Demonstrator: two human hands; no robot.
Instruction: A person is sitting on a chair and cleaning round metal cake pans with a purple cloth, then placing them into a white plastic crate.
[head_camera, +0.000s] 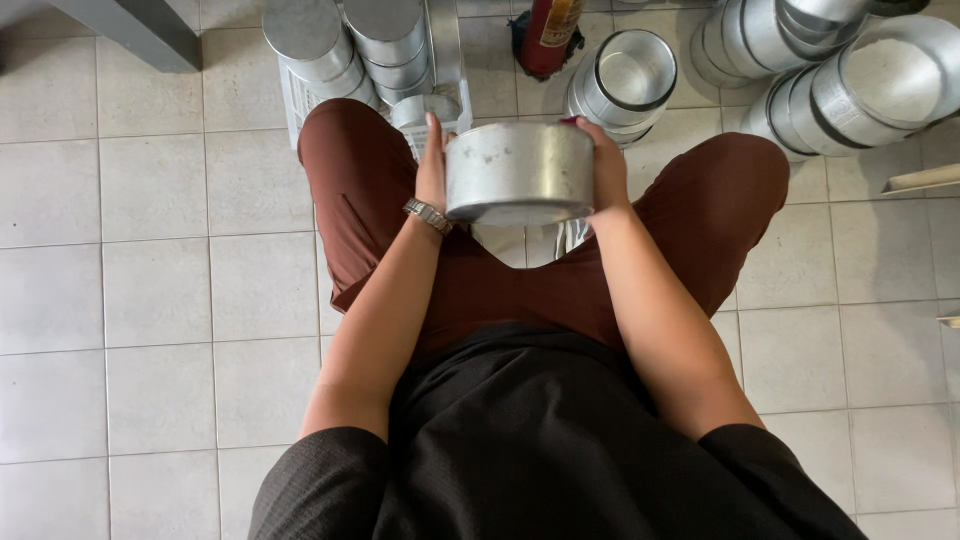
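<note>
Seated over a white tiled floor (150, 300) with one round metal pan (520, 172) held up between the knees, so the handling of this pan looks mid-way at best: lifted off any stack, not set down anywhere yet. Plenty of similar pans sitting around it, which suggests most of the pile is untouched or already sorted, hard to say which. Just beyond the pan, a white crate (300, 100) with upright stacked tins (345, 45); also beyond it and a bit to the right, a short stack of open rings (625, 80); further right of the pan, a long sideways row of nested pans (850, 70); straight behind it, a red cylinder (545, 35), probably an extinguisher. As for pose: left hand (433, 165) flat against the pan's left wall, fingers (434, 130) pointing up and away, wristwatch (428, 214) just below. Right hand (603, 165) pressed on the opposite wall, wrapping the rim. Both sets of fingers closed onto the pan, clamping it from either side, forearms stretched forward over the lap. Pan tipped side-on, wall facing the camera.
</note>
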